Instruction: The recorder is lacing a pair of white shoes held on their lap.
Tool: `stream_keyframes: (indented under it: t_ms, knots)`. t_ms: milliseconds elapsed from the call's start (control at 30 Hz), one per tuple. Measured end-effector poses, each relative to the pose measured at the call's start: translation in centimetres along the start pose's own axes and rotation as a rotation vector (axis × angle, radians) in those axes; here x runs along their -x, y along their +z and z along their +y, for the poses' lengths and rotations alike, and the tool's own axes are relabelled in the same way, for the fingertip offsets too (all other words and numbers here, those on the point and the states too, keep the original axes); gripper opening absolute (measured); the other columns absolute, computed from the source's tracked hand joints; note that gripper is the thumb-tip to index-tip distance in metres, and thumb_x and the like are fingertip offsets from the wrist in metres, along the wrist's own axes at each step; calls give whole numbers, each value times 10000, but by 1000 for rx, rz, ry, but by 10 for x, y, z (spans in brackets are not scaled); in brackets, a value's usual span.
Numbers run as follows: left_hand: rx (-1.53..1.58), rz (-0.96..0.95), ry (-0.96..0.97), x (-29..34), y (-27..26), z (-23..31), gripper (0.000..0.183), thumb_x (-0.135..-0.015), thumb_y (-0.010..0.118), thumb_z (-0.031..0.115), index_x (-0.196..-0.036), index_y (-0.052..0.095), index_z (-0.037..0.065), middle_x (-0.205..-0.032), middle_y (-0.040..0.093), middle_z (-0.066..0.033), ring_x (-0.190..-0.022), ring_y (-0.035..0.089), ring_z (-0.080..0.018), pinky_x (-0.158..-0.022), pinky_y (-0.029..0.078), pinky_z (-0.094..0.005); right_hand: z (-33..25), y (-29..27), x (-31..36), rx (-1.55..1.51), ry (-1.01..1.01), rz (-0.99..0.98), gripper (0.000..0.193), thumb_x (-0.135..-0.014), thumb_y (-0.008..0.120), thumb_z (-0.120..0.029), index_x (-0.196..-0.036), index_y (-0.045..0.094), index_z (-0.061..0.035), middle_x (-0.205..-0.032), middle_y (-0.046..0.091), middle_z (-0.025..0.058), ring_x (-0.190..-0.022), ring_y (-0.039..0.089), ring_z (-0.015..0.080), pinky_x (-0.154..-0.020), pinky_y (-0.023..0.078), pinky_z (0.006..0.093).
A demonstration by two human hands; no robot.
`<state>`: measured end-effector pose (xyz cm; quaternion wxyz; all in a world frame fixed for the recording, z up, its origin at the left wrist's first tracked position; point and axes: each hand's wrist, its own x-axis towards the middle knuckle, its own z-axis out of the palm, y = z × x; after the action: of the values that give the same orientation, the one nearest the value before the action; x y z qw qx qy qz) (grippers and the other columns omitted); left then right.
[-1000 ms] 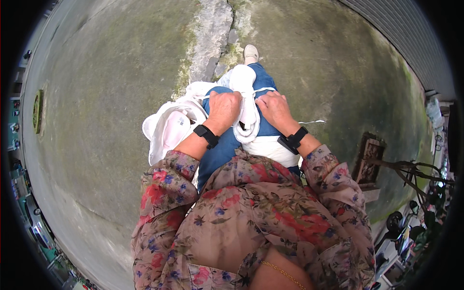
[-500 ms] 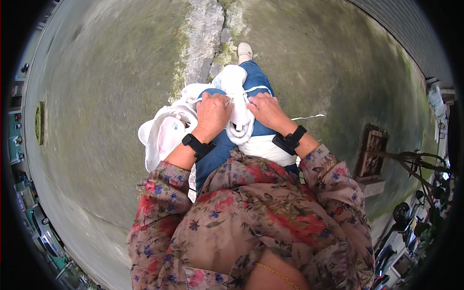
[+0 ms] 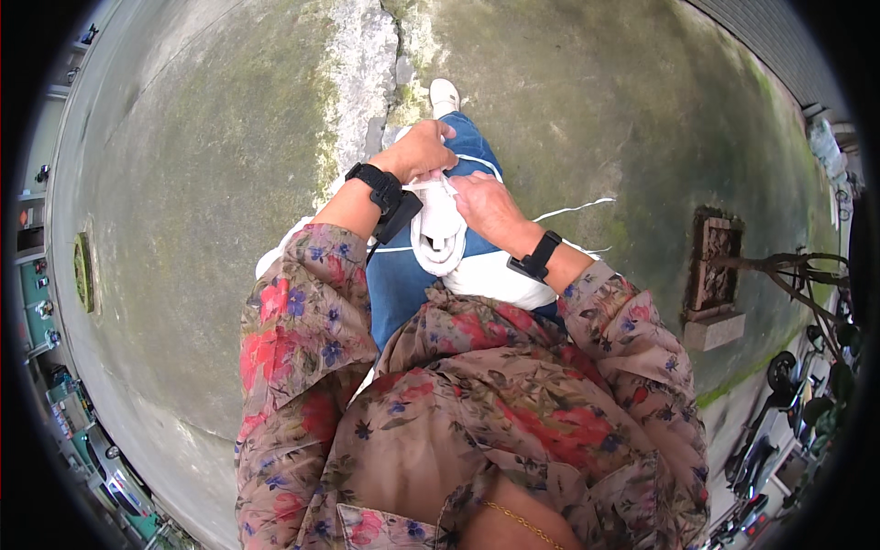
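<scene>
A white lace-up shoe [image 3: 438, 231] rests on my lap across blue jeans [image 3: 401, 289], its opening toward me. My left hand [image 3: 420, 151] is over the toe end, fingers curled at the laces; its fingertips and the toe are partly hidden. My right hand [image 3: 488, 203] is closed beside the tongue, thumb and finger pinching a white shoelace [image 3: 423, 185]. A loose lace end [image 3: 577, 209] trails out to the right past my wrist. Both wrists wear black straps, the left one with a black box.
White fabric [image 3: 500, 278] bunches beneath the shoe, and more white material [image 3: 278, 254] shows by my left forearm. One white-shod foot [image 3: 445, 94] stands on mossy concrete with a crack strip [image 3: 357, 82]. To the right stands a brick planter [image 3: 717, 266] with a small tree.
My left hand has moved forward and right, from the shoe's left side to over its toe. My right hand has shifted slightly inward. The left arm now covers much of the white material.
</scene>
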<state>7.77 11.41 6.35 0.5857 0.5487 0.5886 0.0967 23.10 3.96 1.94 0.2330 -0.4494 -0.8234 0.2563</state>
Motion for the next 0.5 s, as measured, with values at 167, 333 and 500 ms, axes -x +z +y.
stream_keyframes:
  t_ms: [167,333,500]
  knots:
    - [422,-6,-42,18,-16,-2,433,-748,631,-10,-1134,434,-16,-661,540,-31,-433,435,-68,-356,316,-213,-6,-7,-7,301,-196,-130,132,-712,549,-46,-831,605,-51,-752,548,87,-791,524,254,-706,411,378]
    - [532,-10,-37,14,-14,0,447,-729,641,-39,-1114,415,-31,-665,550,-50,-415,435,-74,-334,307,-206,-11,-11,-16,329,-250,-121,61,-716,552,-60,-748,603,-67,-784,504,71,-835,478,235,-721,359,384]
    - [507,-39,-116,3,-6,-2,465,-690,679,-51,-1062,400,-37,-605,546,-85,-397,410,-82,-314,277,-222,-18,-55,-28,-169,-167,472,53,-756,584,-58,-767,554,-17,-796,494,102,-795,487,267,-709,393,370]
